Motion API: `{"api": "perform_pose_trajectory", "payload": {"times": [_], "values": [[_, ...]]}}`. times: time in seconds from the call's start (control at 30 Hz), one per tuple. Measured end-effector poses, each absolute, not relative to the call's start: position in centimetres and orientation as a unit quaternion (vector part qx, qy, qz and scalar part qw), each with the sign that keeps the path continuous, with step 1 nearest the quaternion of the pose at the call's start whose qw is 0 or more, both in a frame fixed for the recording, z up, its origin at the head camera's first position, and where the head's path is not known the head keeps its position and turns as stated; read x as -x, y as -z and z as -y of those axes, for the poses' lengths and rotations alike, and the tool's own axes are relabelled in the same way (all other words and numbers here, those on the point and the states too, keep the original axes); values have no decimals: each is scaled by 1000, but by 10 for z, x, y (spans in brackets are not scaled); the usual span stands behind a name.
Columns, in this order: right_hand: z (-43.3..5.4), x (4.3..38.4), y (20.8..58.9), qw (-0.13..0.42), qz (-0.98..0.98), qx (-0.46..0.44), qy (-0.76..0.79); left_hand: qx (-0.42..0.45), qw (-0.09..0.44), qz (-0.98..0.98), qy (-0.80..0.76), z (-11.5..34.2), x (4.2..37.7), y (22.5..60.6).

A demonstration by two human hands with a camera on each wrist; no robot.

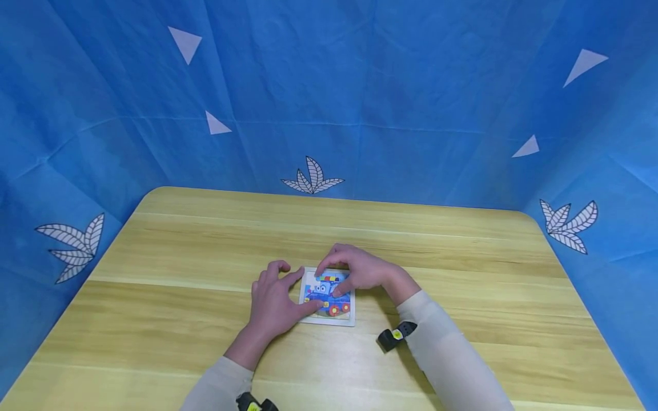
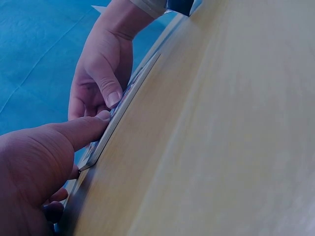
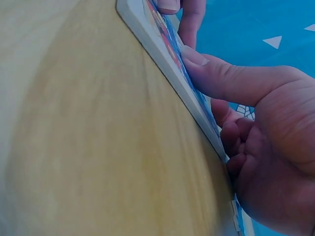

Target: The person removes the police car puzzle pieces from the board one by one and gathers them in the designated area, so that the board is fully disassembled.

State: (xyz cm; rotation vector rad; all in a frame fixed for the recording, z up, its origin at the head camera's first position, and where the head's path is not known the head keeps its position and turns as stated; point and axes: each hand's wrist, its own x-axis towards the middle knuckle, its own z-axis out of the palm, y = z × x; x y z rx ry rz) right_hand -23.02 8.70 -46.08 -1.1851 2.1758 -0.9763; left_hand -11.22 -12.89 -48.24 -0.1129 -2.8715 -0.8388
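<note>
A small jigsaw puzzle point(image 1: 330, 321) in a white tray frame lies on the table, its picture a blue cartoon vehicle with eyes and red wheels. A pale patch shows at the upper left of the picture. My left hand point(image 1: 275, 299) holds the tray's left side, thumb on the picture and index finger at the upper left corner. From the right, my right hand point(image 1: 362, 268) reaches over the tray, index fingertip near the top and thumb point(image 3: 216, 73) on the picture. Whether a loose piece sits between them I cannot tell. Its other fingers are curled in the right wrist view.
The wooden table point(image 1: 462, 257) extends around the tray on all sides. Behind it hangs a blue cloth point(image 1: 329, 85) with white triangles and leaf prints. Black straps with small devices point(image 1: 396, 335) are worn at both wrists.
</note>
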Motion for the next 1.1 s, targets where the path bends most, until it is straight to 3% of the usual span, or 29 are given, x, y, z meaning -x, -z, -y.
{"api": "perform_pose_trajectory", "payload": {"times": [1.1], "values": [[-84, 226, 459, 244, -814, 425, 314, 39, 74, 957, 279, 129, 111, 481]]}}
